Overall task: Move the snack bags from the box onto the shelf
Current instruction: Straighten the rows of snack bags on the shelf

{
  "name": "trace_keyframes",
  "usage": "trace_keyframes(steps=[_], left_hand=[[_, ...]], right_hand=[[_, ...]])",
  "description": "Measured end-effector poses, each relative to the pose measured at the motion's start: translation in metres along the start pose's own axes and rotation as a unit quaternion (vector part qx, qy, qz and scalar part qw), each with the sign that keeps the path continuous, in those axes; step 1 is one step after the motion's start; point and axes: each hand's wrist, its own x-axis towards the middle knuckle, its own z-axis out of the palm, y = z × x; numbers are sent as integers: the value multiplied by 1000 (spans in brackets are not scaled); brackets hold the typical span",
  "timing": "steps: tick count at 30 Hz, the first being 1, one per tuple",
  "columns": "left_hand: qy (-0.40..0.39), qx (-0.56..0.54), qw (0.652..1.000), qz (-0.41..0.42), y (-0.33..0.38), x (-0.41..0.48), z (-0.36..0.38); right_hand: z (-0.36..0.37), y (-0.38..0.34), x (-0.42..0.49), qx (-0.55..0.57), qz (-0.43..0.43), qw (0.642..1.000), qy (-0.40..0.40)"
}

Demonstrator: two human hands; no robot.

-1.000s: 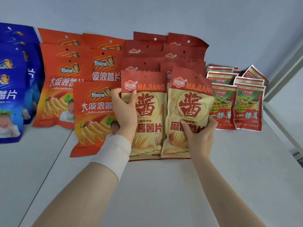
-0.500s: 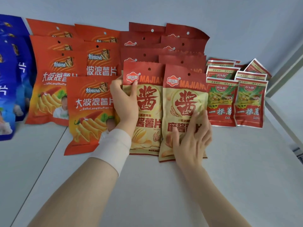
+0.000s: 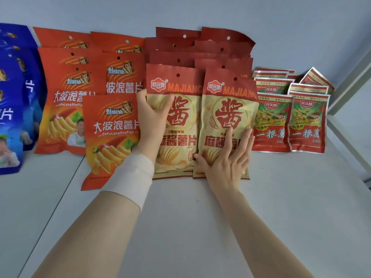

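Observation:
Two beige-and-red MAJIANG chip bags stand side by side on the white shelf (image 3: 200, 217), leaning on a stack of the same bags (image 3: 200, 51) behind. My left hand (image 3: 152, 121) holds the left bag (image 3: 180, 125) by its left edge, thumb across the front. My right hand (image 3: 226, 157) lies flat with spread fingers on the lower part of the right bag (image 3: 228, 109). The box is out of view.
Orange chip bags (image 3: 112, 125) stand in rows to the left, blue bags (image 3: 12, 97) at the far left. Small red-and-green bags (image 3: 271, 125) sit to the right, near the shelf's grey frame (image 3: 351, 81). A seam runs through the shelf at the lower left.
My right hand let go of the right bag's lower edge and now lies flat on its front. That bag stands straighter beside the left one. My left hand kept its hold.

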Motion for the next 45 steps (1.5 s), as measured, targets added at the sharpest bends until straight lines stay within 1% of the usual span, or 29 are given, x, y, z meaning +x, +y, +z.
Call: trace_keyframes(steps=[2,4,7,10,12,15,18,22,25,27,31,33,36,37,39,41,43,45], left_hand=[[-47,-11,999,-17,-7,-3,-6],[-52,10,998,-15,-17,-7,-7],[2,45,999,-5,-20,-11,0],[32,35,999,17,-15,-14,7],[42,28,999,21,-12,-16,10],[38,33,999,15,-14,-17,11],[15,37,999,9,-18,-14,10],[14,55,997,48,-19,-11,6],[2,136,986,95,-15,-8,1],[-17,203,971,127,-12,-7,-4],[-43,281,948,146,-1,-2,-27],[-49,346,920,177,10,8,-48],[-90,449,852,255,26,30,-94],[-115,481,823,279,30,37,-112],[-169,551,753,316,31,50,-153],[-208,611,692,322,30,56,-178],[-224,638,665,317,24,62,-210],[-242,649,651,312,15,65,-233]], right_hand=[[1,2,-3,12,-2,1000,-16],[-1,4,-4,40,-1,998,-38],[-8,5,-1,132,24,988,-79],[-13,10,5,207,41,976,-48],[-13,10,9,220,60,973,-45],[-11,9,8,198,62,977,-58],[-11,8,7,152,47,987,-25],[-13,3,9,104,14,994,-5],[-15,0,11,66,-21,998,-2],[-17,-2,12,54,-20,998,-9],[-34,-14,15,22,-19,999,-27],[-47,-33,24,-2,-37,999,-22],[-64,-83,39,-39,-79,991,-96],[-67,-102,41,-48,-96,988,-110],[-66,-147,38,-82,-120,979,-143],[-59,-174,34,-122,-138,966,-180],[-48,-205,23,-146,-146,958,-201],[-42,-228,11,-174,-157,948,-217]])
